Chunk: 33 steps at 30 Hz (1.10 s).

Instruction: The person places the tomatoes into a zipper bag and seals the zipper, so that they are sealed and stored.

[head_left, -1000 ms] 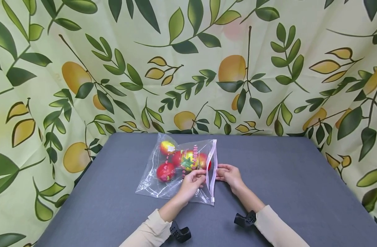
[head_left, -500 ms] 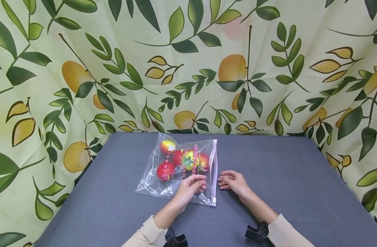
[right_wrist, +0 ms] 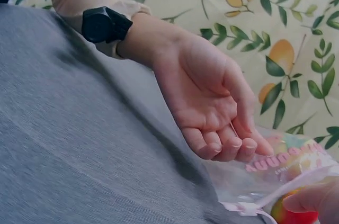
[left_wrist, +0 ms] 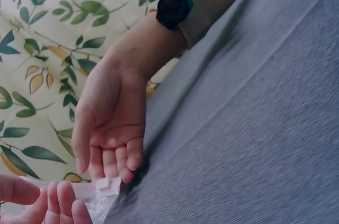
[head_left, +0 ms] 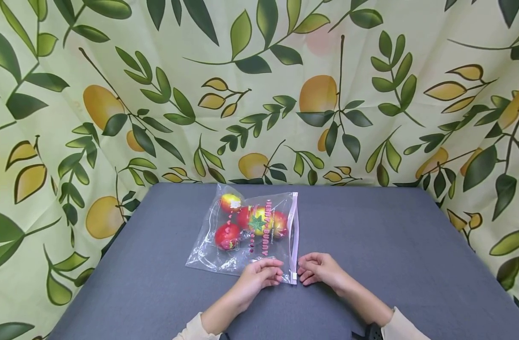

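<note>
A clear zip bag [head_left: 246, 262] with pink printing lies flat on the table. Several red and yellow round fruits [head_left: 227, 236] are inside it. Its pale pink zip strip [head_left: 296, 236] runs down the right side, with a narrow gap between the mouth edges. A white slider [head_left: 294, 276] sits at the near end of the strip. Over the bag's near right corner is my left hand [head_left: 259, 275], fingers loosely bent. My right hand [head_left: 321, 271] is just right of the slider, fingers relaxed. Neither hand visibly grips anything; whether the fingertips touch the bag is unclear.
A grey cloth covers the table [head_left: 370, 236]. Behind and at both sides hangs a curtain [head_left: 259, 132] printed with leaves and fruit. A black device [left_wrist: 175, 8] is strapped to the right wrist, and another black device [right_wrist: 103, 25] to the left wrist.
Both hands have come away from the middle of the bag's mouth and moved nearer to me, down to the slider end. The mouth edges lie closer together. The bag has stayed in place.
</note>
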Motion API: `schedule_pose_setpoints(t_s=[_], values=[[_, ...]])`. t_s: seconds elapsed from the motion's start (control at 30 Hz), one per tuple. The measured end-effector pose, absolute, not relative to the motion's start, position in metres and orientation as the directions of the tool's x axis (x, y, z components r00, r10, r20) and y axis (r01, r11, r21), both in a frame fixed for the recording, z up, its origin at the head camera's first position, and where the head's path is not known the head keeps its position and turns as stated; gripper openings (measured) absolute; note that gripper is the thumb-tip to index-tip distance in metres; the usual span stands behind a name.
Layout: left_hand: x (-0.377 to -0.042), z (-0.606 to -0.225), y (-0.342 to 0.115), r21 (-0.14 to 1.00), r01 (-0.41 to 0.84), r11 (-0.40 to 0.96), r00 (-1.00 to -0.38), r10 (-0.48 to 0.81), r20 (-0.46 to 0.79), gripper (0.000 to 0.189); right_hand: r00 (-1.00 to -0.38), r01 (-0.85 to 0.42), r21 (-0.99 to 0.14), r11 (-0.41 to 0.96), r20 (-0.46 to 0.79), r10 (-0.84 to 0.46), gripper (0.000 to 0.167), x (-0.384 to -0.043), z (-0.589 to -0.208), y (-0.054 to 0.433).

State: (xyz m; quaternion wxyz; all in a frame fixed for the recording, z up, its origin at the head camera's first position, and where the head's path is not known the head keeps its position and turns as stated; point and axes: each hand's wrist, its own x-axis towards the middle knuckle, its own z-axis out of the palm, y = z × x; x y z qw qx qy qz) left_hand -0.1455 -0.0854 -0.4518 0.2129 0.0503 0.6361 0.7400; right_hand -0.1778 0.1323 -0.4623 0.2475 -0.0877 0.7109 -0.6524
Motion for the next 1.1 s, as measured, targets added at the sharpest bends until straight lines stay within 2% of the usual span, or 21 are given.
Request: schedule_pose_setpoints(t_s=[0.37, 0.57, 0.73, 0.9, 1.1], values=[[-0.131, -0.462, -0.086, 0.954, -0.287, -0.09, -0.873, 0.434, -0.222, 0.039, -0.829, 0.211, -0.964, 0.16, -0.263, -0.493, 0.032, -0.166, -0.467, 0.126], [-0.125, -0.468, -0.082, 0.949, -0.303, -0.085, -0.846, 0.482, -0.227, 0.038, -0.841, 0.151, -0.972, 0.182, -0.223, -0.493, 0.029, -0.167, -0.464, 0.124], [-0.121, -0.47, -0.076, 0.923, -0.375, -0.091, -0.805, 0.525, -0.275, 0.038, -0.863, 0.103, -0.97, 0.22, -0.197, -0.465, 0.031, -0.168, -0.459, 0.123], [-0.121, -0.473, -0.068, 0.878, -0.463, -0.126, -0.773, 0.542, -0.33, 0.038, -0.864, 0.09, -0.97, 0.225, -0.188, -0.466, 0.033, -0.169, -0.455, 0.123], [-0.124, -0.478, -0.056, 0.818, -0.524, -0.235, -0.794, 0.481, -0.37, 0.035, -0.862, 0.08, -0.972, 0.221, -0.179, -0.475, 0.036, -0.169, -0.455, 0.122]])
